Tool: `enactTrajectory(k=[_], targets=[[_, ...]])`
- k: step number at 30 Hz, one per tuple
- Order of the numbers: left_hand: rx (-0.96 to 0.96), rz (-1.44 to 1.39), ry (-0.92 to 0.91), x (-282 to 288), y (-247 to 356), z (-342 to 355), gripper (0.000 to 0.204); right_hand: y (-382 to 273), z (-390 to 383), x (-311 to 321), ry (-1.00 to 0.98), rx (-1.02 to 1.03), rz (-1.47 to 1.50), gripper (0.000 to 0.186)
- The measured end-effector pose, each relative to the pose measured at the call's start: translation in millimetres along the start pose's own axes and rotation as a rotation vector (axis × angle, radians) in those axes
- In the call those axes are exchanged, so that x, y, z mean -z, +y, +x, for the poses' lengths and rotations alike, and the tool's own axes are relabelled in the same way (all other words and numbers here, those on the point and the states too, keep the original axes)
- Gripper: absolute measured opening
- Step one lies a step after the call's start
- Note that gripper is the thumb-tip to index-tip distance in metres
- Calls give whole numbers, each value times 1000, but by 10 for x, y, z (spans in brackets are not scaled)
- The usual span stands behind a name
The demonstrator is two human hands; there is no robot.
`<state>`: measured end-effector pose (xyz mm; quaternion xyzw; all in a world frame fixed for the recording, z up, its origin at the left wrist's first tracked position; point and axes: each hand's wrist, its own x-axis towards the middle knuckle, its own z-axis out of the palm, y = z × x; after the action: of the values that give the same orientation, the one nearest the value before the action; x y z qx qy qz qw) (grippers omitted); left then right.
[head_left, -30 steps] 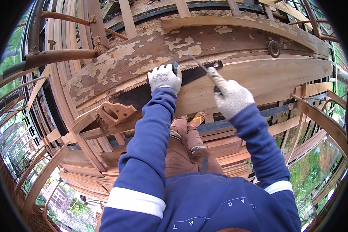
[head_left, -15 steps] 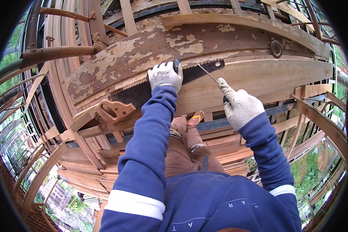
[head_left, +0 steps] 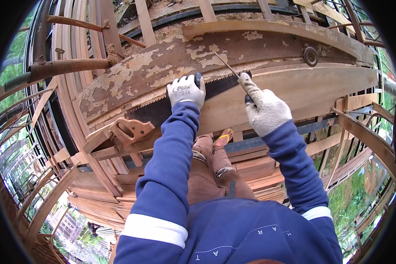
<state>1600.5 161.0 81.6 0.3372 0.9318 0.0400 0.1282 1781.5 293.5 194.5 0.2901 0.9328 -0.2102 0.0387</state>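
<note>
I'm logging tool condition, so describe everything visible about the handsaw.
The handsaw lies flat along a pale wooden plank, its teeth facing the peeling, flaking beam above. Its blade looks dark and dull, likely steel, narrowing toward the right. The carved wooden handle sits at the lower left, free of either hand. The gloved left hand presses on the blade's middle. The gloved right hand holds a thin file at the toothed edge.

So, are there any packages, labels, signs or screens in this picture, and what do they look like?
No packages, signs or screens.
Printed mark: on the back of the left hand's white glove, small and dark.
Pale lettering: across the dark blue jacket, at the bottom of the view, in a curved row.
</note>
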Motion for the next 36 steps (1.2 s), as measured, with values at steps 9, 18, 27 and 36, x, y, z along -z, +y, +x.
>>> enactTrajectory(k=[9,18,27,36], targets=[[8,4,-35,24,19,12,42,52,-337,118,-218,-51,-73,64],[7,-4,-47,16,11,35,41,9,-249,208,-313,-36,-124,63],[4,-14,-36,-38,-32,15,39,-67,50,204,-408,-3,-181,61],[3,-2,4,-40,-32,23,41,-114,134,-8,-78,-49,3,59]])
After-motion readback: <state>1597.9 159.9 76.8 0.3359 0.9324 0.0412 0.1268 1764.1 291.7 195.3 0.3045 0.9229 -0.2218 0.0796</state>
